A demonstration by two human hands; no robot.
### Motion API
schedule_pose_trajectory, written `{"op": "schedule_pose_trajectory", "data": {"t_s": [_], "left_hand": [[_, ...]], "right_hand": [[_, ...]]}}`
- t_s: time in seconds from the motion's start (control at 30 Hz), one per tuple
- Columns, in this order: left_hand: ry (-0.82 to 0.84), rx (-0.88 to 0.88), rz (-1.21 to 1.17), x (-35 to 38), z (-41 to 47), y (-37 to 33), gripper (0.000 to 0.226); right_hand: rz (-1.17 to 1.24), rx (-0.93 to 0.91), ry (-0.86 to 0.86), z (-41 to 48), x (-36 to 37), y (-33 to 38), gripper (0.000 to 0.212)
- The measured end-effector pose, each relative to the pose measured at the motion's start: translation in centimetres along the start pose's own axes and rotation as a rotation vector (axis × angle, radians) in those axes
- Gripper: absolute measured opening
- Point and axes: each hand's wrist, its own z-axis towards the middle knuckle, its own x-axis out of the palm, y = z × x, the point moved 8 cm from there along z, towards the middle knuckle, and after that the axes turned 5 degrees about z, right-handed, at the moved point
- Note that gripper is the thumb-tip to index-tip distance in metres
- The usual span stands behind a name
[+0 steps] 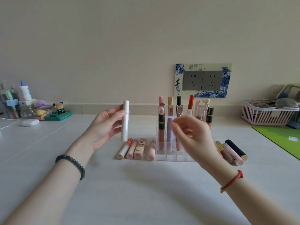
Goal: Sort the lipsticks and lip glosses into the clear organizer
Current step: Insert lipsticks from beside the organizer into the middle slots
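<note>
A black bead bracelet (71,166) circles the left wrist and a red string bracelet (232,181) the right, both forearms reaching out over the white tabletop (146,184).

The left grip (103,127) is raised off the tabletop, thumb and fingers grasping a white tube (125,120) upright, just left of the organizer and above the lying tubes. A gold ring sits on one of its fingers.

The right grip (191,135) hovers over the organizer's right half with its fingers loosely curled and released, nothing in them. Its fingertips are close to the cap of a lilac tube (170,132); motion blur hides whether they touch.

The clear organizer (170,157) stands at the middle of the tabletop. The lilac tube stands upright in a front compartment, just right of a black-capped gloss (161,130) in the neighbouring one. Taller tubes fill the back row (178,104), among them pink, gold, black and red caps.

Four pinkish tubes (140,149) lie side by side against the organizer's left wall. Three more tubes (233,151), one black with a gold end, lie to its right, partly behind the right wrist.

Farther off, a white earbud case (30,122) and small figurines (59,109) sit at the far left. A green mat (282,138) and a pink basket (266,116) sit at the far right. A double wall socket (203,80) in a blue-and-white frame is behind the organizer.
</note>
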Motion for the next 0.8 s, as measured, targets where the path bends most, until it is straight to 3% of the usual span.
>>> {"op": "schedule_pose_trajectory", "data": {"t_s": [0.1,0.27,0.6,0.8], "left_hand": [[0.139,0.101,-0.085,3.6,-1.0,-1.2,0.025],[0.276,0.248,-0.087,8.2,-2.8,-1.8,0.027],[0.147,0.312,-0.031,8.6,-2.8,-0.7,0.028],[-0.116,0.303,0.277,4.5,-1.7,0.2,0.011]], "right_hand": [[0.064,0.08,0.133,-0.5,2.3,0.3,0.011],[0.104,0.111,0.115,-0.7,2.5,0.3,0.019],[0.075,0.099,0.108,0.4,0.4,0.6,0.018],[-0.055,0.162,-0.131,1.8,-6.7,-2.0,0.017]]}}
